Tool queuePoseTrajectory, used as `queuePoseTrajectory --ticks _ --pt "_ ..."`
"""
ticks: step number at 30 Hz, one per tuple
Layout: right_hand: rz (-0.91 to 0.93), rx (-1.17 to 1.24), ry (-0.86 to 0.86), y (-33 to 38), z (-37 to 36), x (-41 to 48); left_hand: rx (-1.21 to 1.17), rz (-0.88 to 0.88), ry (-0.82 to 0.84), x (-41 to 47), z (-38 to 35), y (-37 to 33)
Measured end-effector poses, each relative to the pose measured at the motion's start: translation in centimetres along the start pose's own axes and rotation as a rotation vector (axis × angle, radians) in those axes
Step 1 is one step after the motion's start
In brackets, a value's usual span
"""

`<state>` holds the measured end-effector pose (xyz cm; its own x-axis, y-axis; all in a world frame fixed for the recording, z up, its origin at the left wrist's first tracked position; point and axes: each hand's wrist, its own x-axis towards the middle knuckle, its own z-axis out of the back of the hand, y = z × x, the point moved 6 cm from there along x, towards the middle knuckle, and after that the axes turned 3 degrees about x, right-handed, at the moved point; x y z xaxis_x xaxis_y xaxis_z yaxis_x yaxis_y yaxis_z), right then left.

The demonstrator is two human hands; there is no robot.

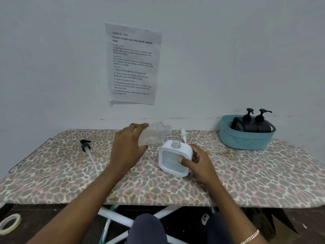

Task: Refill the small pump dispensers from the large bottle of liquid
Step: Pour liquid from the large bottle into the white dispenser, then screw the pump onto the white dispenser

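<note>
My left hand (127,147) grips a large clear bottle (156,132), tilted with its open neck pointing right, above and left of the dispenser's mouth. A small white square dispenser (173,161) with a clear window stands open on the board, its neck uncapped. My right hand (195,160) holds its right side, thumb across the front. A white pump head (183,135) lies just behind it. To the left a black pump head (85,145) with a long white tube lies on the board.
The work surface is a leopard-print ironing board (246,173) against a pale wall. A teal basket (246,138) at the back right holds two black pump dispensers (251,125). A printed sheet (132,64) hangs on the wall. A tape roll (9,223) lies on the floor at lower left.
</note>
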<state>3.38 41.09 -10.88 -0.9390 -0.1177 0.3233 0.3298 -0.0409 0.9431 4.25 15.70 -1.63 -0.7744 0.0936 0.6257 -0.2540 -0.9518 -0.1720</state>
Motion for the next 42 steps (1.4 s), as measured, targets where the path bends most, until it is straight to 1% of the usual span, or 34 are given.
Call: queuePoseTrajectory --ticks 5,8,12,16,20,24,31,37,42 --pt "0.011 -0.043 -0.037 0.1 0.4 0.2 -0.357 0.225 -0.007 -0.2 -0.2 1.9" --pt "0.021 -0.064 -0.059 0.4 0.6 0.3 -0.522 0.350 0.004 -0.3 -0.6 3.1" --pt "0.017 -0.081 -0.083 0.1 1.0 0.2 -0.655 0.457 -0.021 -0.7 -1.1 4.3" --pt "0.015 -0.089 -0.110 0.1 1.4 0.3 -0.739 0.534 -0.033 -1.1 -2.2 5.8" --pt "0.013 -0.098 -0.097 0.1 1.3 0.4 -0.769 0.583 -0.029 -1.5 -3.1 6.8" --pt "0.006 -0.111 -0.091 -0.2 1.3 0.4 -0.776 0.589 -0.031 -2.0 -3.6 6.9" --pt "0.002 -0.158 -0.084 -0.6 1.3 0.4 -0.702 0.570 -0.044 -2.4 -3.2 5.7" --pt "-0.010 -0.185 -0.094 -0.6 1.3 0.3 -0.601 0.589 -0.114 -2.5 -3.2 4.9" --pt "-0.012 -0.198 -0.088 -0.4 1.2 0.2 -0.601 0.587 -0.117 -2.4 -3.1 4.7"
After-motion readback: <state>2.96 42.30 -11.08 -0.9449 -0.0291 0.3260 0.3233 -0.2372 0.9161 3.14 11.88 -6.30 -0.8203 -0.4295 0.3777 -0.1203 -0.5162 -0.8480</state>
